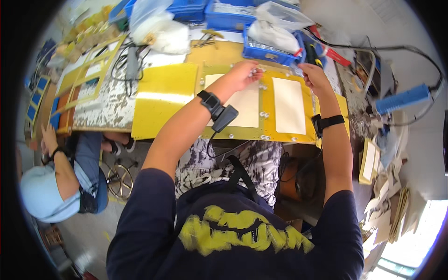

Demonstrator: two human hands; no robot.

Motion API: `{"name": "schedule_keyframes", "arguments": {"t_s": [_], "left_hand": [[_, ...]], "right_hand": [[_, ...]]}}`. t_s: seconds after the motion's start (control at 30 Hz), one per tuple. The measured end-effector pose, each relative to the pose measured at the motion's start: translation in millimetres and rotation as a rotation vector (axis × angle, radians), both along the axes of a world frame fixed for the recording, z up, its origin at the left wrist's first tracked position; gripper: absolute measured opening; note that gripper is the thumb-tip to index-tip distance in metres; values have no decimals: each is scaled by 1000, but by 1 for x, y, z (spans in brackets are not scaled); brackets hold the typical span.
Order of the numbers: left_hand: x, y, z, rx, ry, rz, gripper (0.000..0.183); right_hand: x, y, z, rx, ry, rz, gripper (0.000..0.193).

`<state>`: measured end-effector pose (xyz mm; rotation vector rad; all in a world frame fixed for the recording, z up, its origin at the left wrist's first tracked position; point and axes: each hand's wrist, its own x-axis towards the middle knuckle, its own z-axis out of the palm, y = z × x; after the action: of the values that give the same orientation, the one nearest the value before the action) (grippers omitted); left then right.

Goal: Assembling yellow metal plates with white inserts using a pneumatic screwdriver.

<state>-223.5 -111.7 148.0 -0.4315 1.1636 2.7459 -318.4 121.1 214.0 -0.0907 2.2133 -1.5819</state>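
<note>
My left hand [244,75] is over the far edge of a yellow panel [212,133], fingers curled around small shiny round pieces [254,73]. To the right, my right hand [315,78] is raised near the panel's far right corner, thumb and fingers pinched together; what is between them is too small to make out. Two cream rectangles, a wide one [242,109] partly behind my left forearm and a narrow one [289,106], lie within the yellow panels. Small shiny round pieces [264,115] like those in my hand sit along the panel edges.
A plain yellow sheet [165,100] lies on the left. Behind are a blue bin of metal parts [268,53], plastic bags [163,35] and a T-handled tool [211,34]. A blue power strip [402,99] with cables hangs right. Another person [56,186] sits at far left.
</note>
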Motion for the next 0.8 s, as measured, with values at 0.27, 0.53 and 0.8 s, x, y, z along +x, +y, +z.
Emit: {"name": "schedule_keyframes", "arguments": {"t_s": [0.27, 0.53, 0.8], "left_hand": [[3, 25, 42, -269, 145, -179, 13], [-26, 83, 74, -712, 177, -302, 25], [-92, 148, 42, -937, 199, -351, 22]], "right_hand": [[70, 56, 78, -132, 343, 65, 31], [147, 119, 27, -3, 505, -292, 18], [100, 93, 14, 351, 774, -179, 23]]}}
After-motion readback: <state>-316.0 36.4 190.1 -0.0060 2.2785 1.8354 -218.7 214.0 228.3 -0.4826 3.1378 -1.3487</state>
